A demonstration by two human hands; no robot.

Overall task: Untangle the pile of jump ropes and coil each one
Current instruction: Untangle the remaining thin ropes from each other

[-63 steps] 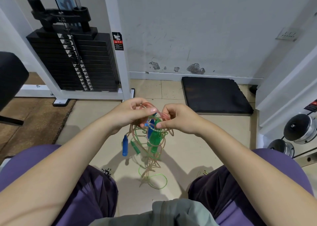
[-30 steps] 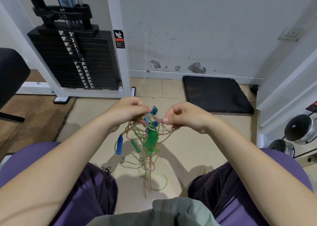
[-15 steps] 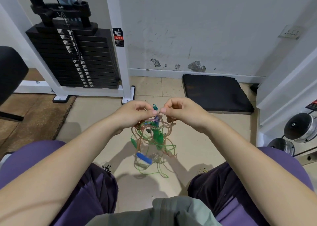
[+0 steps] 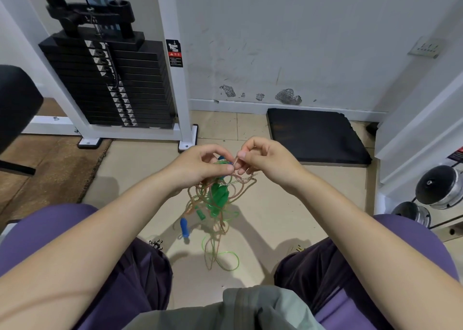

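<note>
Black weight stack (image 4: pixel 107 84) in a white frame (image 4: pixel 175 79), back left | red warning sticker (image 4: pixel 174 53) on the frame post | black foam mat (image 4: pixel 315 135) against the scuffed white wall (image 4: pixel 288 41) | chrome dumbbells (image 4: pixel 438 189) far right | brown carpet (image 4: pixel 50 164) left | beige tiled floor (image 4: pixel 275 217)

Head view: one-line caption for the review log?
Both hands, left hand and right hand, pinch strands atop a hanging jump rope tangle.

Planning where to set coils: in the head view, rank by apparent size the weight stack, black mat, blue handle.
1. weight stack
2. black mat, looks somewhat smaller
3. blue handle, smallest though nearest the camera
</note>
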